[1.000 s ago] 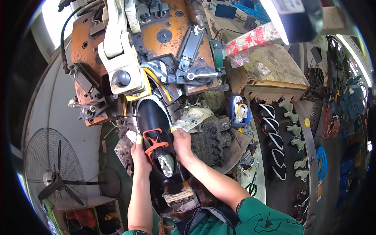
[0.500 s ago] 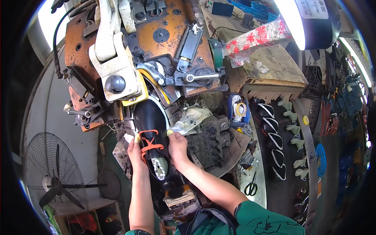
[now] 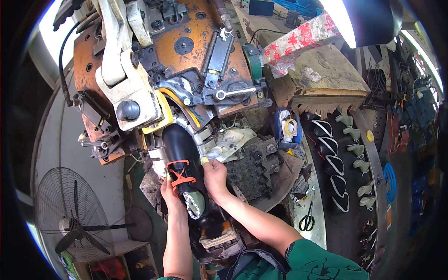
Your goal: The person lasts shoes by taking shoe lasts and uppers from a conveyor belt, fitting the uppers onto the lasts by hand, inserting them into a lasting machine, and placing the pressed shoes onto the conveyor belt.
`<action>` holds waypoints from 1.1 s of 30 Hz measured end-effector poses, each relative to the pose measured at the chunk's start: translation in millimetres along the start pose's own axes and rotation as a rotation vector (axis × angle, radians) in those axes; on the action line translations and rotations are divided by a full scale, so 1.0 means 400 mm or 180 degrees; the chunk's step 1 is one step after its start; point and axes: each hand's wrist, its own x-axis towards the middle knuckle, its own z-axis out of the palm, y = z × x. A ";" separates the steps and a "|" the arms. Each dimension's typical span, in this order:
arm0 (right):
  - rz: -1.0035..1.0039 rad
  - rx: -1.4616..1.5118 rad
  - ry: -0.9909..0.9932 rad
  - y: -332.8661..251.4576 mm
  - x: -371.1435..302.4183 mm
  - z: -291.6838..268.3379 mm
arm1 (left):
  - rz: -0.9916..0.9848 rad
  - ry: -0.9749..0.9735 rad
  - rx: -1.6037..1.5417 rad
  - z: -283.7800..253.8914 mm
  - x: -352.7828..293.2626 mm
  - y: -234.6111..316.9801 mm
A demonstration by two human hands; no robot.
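Observation:
A black shoe upper (image 3: 183, 144) with orange lacing (image 3: 181, 177) sits toe-away under the yellow-edged pad of a shoe-lasting machine (image 3: 196, 28). A pale green last (image 3: 193, 205) shows in its heel opening. My left hand (image 3: 171, 193) grips the upper's left side, its fingers partly hidden behind the edge. On the opposite side, my right hand (image 3: 216, 179) is closed at the upper's edge, with a yellow cover on a fingertip. Metal pincers (image 3: 201, 137) stand close along both sides of the toe.
To the right, a rack (image 3: 340, 219) holds several black uppers and pale lasts. Scissors (image 3: 307, 219) lie beside it, and a blue basket (image 3: 280, 126) holds tape. A wooden box (image 3: 322, 79) stands behind. At the left is a caged fan (image 3: 72, 219).
My view has shifted slightly. The white serrated rim around the toe no longer shows, and metal pincers now appear beside it. Both hands keep their hold on the upper.

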 end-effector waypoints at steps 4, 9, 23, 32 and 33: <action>0.0456 0.0398 -0.0115 -0.004 -0.010 -0.098 | -0.0619 0.0045 -0.0475 -0.032 0.002 -0.028; 0.0579 0.0128 -0.0293 -0.018 -0.034 -0.232 | -0.0988 -0.1596 0.1770 -0.346 -0.113 -0.357; 0.0450 0.0402 -0.1316 -0.196 -0.175 -0.354 | -0.0340 -0.1275 0.3666 -0.334 -0.369 0.061; 0.0783 0.1011 -0.3389 -0.318 -0.386 -0.401 | 0.0063 -0.1479 -0.0705 0.054 -0.435 0.350; 0.0803 0.0862 -0.3577 -0.328 -0.411 -0.427 | 0.0107 -0.1232 -0.0617 0.141 -0.433 0.310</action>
